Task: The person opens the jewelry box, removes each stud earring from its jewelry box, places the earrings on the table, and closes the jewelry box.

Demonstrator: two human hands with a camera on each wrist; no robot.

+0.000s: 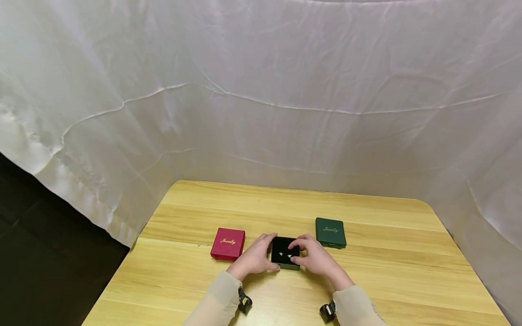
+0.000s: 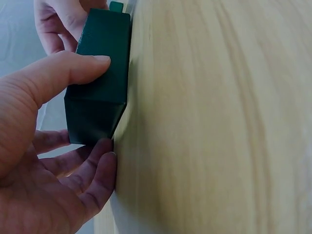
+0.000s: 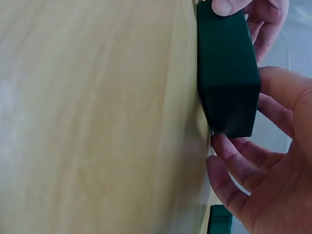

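An open dark green jewelry box (image 1: 290, 266) with a black lining sits between both hands near the table's middle. Two small star-shaped earrings (image 1: 281, 254) lie side by side on the lining. My left hand (image 1: 258, 254) grips the box's left end, with its thumb on the near wall, as the left wrist view shows. Over the box's right side, the thumb and index finger of my right hand (image 1: 316, 257) reach inside, a gap between their tips beside the right earring (image 1: 289, 256). Its other fingers lie by the box's right end in the right wrist view.
A closed red jewelry box (image 1: 228, 243) with gold lettering stands to the left. Behind the right hand lies a dark green lid (image 1: 330, 232) with matching lettering. The wooden table (image 1: 387, 253) is bordered by a pale curtain (image 1: 285, 113) at the back and sides.
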